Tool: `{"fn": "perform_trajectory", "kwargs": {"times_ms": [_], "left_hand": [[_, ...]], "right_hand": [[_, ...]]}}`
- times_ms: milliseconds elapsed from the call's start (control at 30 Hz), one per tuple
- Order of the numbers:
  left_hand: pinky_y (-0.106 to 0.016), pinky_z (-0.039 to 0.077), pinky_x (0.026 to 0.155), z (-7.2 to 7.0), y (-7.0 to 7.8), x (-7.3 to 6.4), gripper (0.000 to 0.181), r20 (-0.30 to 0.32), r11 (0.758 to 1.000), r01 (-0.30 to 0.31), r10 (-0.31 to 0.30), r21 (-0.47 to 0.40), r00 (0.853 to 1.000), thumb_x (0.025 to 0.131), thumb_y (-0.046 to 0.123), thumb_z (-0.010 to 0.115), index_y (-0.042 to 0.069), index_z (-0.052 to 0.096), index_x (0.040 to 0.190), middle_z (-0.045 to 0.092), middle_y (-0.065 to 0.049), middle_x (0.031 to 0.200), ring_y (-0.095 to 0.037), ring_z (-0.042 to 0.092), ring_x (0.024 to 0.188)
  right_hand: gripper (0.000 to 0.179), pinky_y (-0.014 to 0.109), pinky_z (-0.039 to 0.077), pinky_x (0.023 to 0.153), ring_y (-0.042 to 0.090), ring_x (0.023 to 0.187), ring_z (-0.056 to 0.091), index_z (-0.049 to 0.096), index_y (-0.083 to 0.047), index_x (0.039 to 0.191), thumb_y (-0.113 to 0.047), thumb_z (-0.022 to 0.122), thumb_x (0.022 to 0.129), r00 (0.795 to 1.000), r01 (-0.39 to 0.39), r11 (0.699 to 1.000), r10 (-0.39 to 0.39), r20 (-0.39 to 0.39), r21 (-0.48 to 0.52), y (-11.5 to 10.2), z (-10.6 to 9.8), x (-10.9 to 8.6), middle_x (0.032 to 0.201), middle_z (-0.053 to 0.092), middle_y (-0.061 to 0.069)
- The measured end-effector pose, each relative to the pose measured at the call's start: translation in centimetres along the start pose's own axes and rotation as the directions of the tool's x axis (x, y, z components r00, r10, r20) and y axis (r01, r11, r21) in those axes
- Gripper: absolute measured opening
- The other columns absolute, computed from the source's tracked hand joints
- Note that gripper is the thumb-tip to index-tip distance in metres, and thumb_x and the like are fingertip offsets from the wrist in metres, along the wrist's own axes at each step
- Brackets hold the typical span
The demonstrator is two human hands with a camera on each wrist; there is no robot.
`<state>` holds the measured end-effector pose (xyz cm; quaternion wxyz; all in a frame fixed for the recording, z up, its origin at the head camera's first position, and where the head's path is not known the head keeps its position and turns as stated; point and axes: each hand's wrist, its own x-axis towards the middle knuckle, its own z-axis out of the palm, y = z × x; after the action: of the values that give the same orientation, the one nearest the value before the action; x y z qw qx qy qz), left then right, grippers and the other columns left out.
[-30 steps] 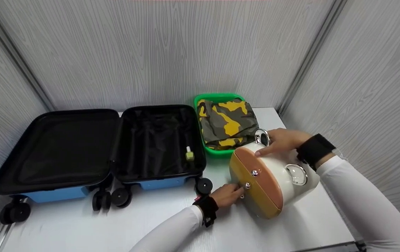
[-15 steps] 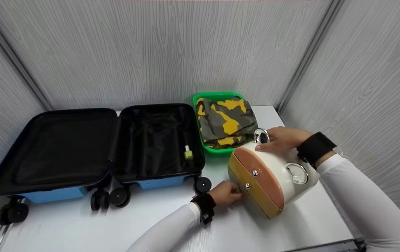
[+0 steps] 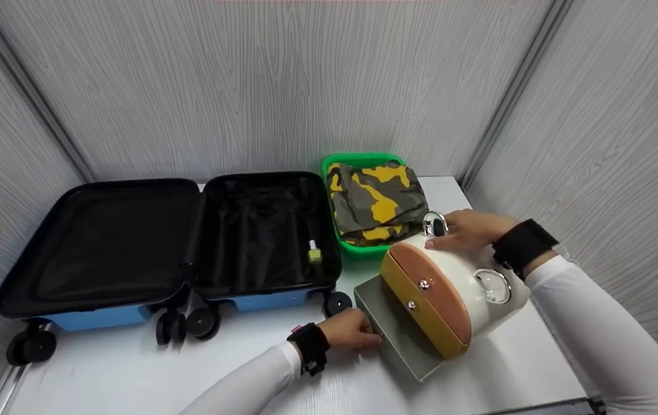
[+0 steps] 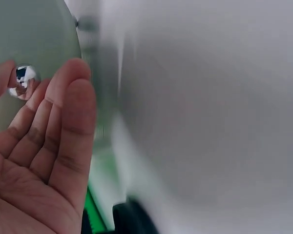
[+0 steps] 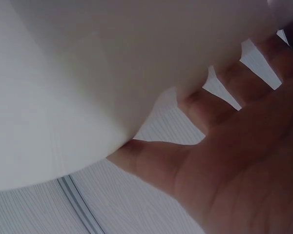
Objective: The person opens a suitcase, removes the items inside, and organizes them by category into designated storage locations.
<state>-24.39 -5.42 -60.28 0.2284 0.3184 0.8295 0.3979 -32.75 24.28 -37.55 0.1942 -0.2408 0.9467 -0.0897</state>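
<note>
A white drawer box (image 3: 481, 323) with a rounded body sits on the right of the table. Its orange drawer (image 3: 438, 288) and yellow drawer (image 3: 415, 317) are closed, while the lowest, grey-green drawer (image 3: 401, 340) is pulled out. My left hand (image 3: 352, 329) is at that drawer's front; in the left wrist view its thumb and fingertips pinch a shiny round knob (image 4: 24, 80). Spread across the white body beside a silver ring (image 3: 435, 223), my right hand (image 3: 473, 229) rests with its thumb toward the front edge. The right wrist view shows its fingers (image 5: 205, 109) against the white surface.
An open blue suitcase (image 3: 268, 301) with black lining lies at the left, and a small yellow-green bottle (image 3: 314, 252) is inside its right half. Behind the drawer box, a green basket (image 3: 363, 250) holds folded camouflage cloth (image 3: 378, 199). Panel walls enclose the table.
My left hand has moved left and toward me, and the lowest drawer has slid out of the box with it. My right hand keeps its place on the white body.
</note>
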Motion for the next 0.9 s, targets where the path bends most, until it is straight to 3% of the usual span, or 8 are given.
{"fn": "perform_trajectory", "kwargs": {"times_ms": [233,333,433,533,600,700,800,900], "left_hand": [[-0.013,0.039,0.050,-0.7,0.0,-1.6,0.041,0.048,1.000,0.001,0.000,-0.009,0.999,0.100,0.025,0.078,-0.001,0.075,0.069,0.061,0.009,0.053,0.005,0.052,0.045],[-0.013,0.038,0.050,-1.3,0.2,-2.0,0.042,0.074,0.999,-0.001,-0.002,0.045,0.997,0.099,0.029,0.081,0.001,0.076,0.069,0.066,0.004,0.054,0.005,0.052,0.044],[-0.016,0.037,0.049,-3.0,0.8,-2.1,0.042,0.108,0.988,0.008,-0.025,0.153,0.994,0.097,0.035,0.082,0.002,0.078,0.071,0.067,0.004,0.054,0.004,0.051,0.043],[-0.018,0.037,0.049,-6.2,1.8,-1.6,0.040,0.104,0.974,-0.009,-0.015,0.228,0.994,0.097,0.034,0.080,0.003,0.077,0.072,0.063,0.009,0.054,0.001,0.051,0.046],[-0.020,0.040,0.052,-8.7,2.4,-1.0,0.037,0.048,0.970,-0.020,0.009,0.244,0.999,0.098,0.030,0.077,0.005,0.075,0.070,0.059,0.012,0.056,-0.001,0.051,0.050],[-0.024,0.040,0.056,-12.4,2.9,0.3,0.038,-0.120,0.957,0.001,0.035,0.290,0.992,0.100,0.028,0.073,0.014,0.064,0.066,0.051,0.013,0.059,-0.006,0.048,0.054],[-0.032,0.038,0.057,-15.3,2.2,1.8,0.042,-0.303,0.918,0.087,0.037,0.386,0.952,0.104,0.024,0.067,0.019,0.050,0.065,0.044,0.007,0.059,-0.014,0.046,0.055],[-0.041,0.045,0.060,-17.2,0.5,3.5,0.037,-0.404,0.845,0.188,0.036,0.500,0.914,0.104,0.018,0.064,0.015,0.048,0.069,0.049,-0.003,0.064,-0.024,0.056,0.060]], "right_hand": [[0.039,0.033,0.048,0.073,0.015,0.079,0.058,0.065,-0.010,0.095,-0.047,0.071,0.104,1.000,-0.021,1.000,0.021,0.004,0.021,0.3,-0.1,-0.2,0.086,0.065,0.001],[0.039,0.032,0.047,0.072,0.015,0.078,0.057,0.065,-0.010,0.094,-0.047,0.071,0.104,1.000,-0.020,1.000,0.020,0.000,0.024,0.3,-0.1,-0.2,0.084,0.064,0.000],[0.041,0.033,0.047,0.072,0.016,0.080,0.058,0.064,-0.010,0.095,-0.049,0.070,0.104,1.000,-0.022,1.000,0.022,0.001,0.021,0.1,0.0,-0.2,0.085,0.064,0.000],[0.044,0.034,0.048,0.072,0.018,0.082,0.059,0.063,-0.009,0.099,-0.053,0.070,0.103,0.999,-0.037,0.999,0.036,0.017,0.023,0.0,0.1,-0.3,0.089,0.065,0.003],[0.047,0.034,0.048,0.073,0.019,0.085,0.059,0.062,-0.010,0.101,-0.055,0.072,0.101,0.998,-0.053,0.998,0.052,0.033,0.031,0.0,0.2,-0.3,0.092,0.066,0.004],[0.048,0.034,0.047,0.074,0.020,0.087,0.059,0.060,-0.009,0.103,-0.056,0.074,0.100,0.997,-0.052,0.998,0.050,0.051,0.042,0.1,0.3,-0.4,0.094,0.065,0.004],[0.046,0.034,0.047,0.076,0.020,0.088,0.059,0.060,-0.009,0.104,-0.053,0.075,0.100,0.998,-0.038,0.998,0.035,0.055,0.053,0.1,0.3,-0.3,0.095,0.066,0.004],[0.045,0.036,0.049,0.078,0.020,0.090,0.061,0.062,-0.009,0.106,-0.051,0.075,0.100,0.999,-0.026,0.998,0.023,0.049,0.059,0.0,0.1,-0.3,0.098,0.069,0.006]]}}
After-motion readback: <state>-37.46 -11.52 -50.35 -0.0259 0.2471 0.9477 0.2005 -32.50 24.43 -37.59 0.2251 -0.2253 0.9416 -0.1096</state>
